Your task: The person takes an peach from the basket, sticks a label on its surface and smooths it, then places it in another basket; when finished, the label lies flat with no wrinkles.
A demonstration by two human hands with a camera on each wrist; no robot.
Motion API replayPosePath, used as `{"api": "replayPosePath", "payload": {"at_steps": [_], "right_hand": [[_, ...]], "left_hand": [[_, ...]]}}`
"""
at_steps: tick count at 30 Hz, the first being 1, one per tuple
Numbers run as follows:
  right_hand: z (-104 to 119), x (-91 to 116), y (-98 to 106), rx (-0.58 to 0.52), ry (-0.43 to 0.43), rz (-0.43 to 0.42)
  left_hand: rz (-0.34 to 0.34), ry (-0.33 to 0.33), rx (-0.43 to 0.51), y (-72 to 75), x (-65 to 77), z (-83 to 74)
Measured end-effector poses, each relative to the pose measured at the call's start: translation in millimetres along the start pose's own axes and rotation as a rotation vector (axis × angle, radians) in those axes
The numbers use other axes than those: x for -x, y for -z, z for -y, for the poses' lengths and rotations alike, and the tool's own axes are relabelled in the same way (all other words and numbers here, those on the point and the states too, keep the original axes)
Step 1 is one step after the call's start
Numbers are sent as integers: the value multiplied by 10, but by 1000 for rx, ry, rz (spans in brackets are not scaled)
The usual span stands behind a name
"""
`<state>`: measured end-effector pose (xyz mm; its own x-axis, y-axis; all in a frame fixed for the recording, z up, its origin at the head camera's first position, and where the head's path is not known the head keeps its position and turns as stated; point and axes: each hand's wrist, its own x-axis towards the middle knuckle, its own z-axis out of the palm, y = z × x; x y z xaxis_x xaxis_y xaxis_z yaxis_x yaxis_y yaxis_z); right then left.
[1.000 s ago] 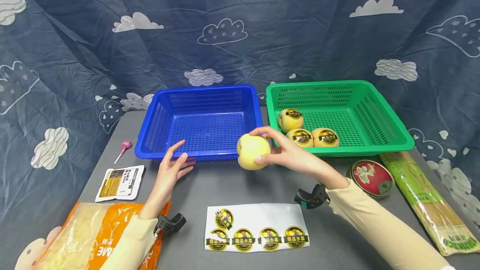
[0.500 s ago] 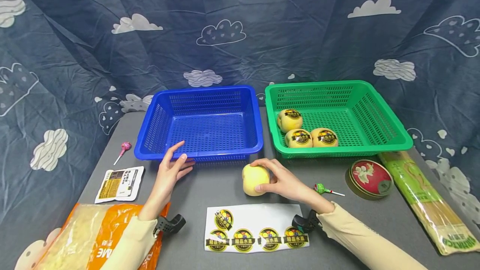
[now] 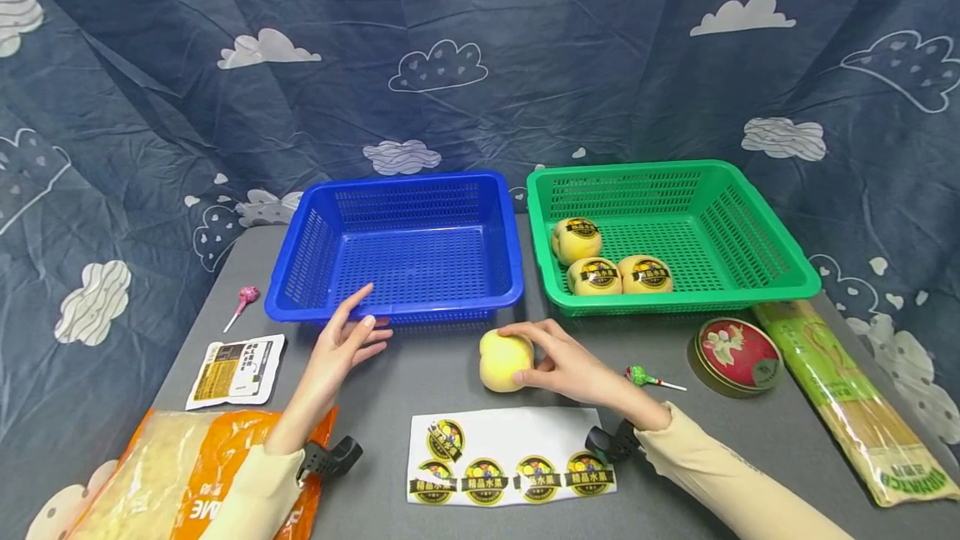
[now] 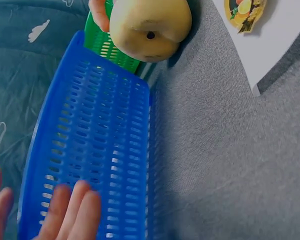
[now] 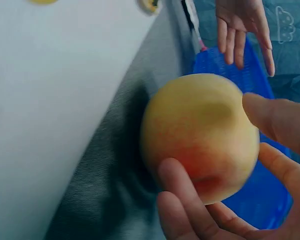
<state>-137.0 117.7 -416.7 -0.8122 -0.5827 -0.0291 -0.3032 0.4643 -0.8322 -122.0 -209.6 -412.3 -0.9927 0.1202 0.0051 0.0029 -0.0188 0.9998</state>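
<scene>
A yellow peach (image 3: 506,361) with a red blush is held by my right hand (image 3: 566,363) low over the grey table, just behind the sticker sheet. In the right wrist view, thumb and fingers wrap the peach (image 5: 200,135) from its sides. My left hand (image 3: 347,340) is at the front rim of the blue basket (image 3: 408,273), fingers spread and holding nothing. A white sheet (image 3: 517,436) with several round black-and-gold fruit stickers lies in front of the peach. Three stickered peaches (image 3: 596,277) sit in the left part of the green basket (image 3: 742,298).
On the left are a pink lollipop (image 3: 243,301), a white-and-gold packet (image 3: 236,371) and a large orange-and-clear bag (image 3: 172,473). On the right lie a green lollipop (image 3: 645,377), a round red tin (image 3: 735,357) and a long green noodle packet (image 3: 855,398).
My right hand has brought the peach down from before the blue basket's rim toward the table, uncovering the green lollipop. The left hand has hardly moved.
</scene>
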Motion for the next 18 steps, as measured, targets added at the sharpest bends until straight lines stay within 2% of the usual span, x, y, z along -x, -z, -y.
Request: {"api": "replayPosePath", "payload": {"at_steps": [5,9,13,16,18], "right_hand": [[113,31,29,-15,14,-61],[242,34,-18,-42,93,-70],[346,23,-172,-49,150,10],[391,8,-336,-31,146,97],[411,-1,-453,18,129,138]], "left_hand": [[200,-31,-69,-13,92,-48],[384,-54,-254,-75,178,-11],[512,-60,-476,-203,230,62],[556,-90,-590,-305,253,133],[567,-114,-634,-356,270,177]]}}
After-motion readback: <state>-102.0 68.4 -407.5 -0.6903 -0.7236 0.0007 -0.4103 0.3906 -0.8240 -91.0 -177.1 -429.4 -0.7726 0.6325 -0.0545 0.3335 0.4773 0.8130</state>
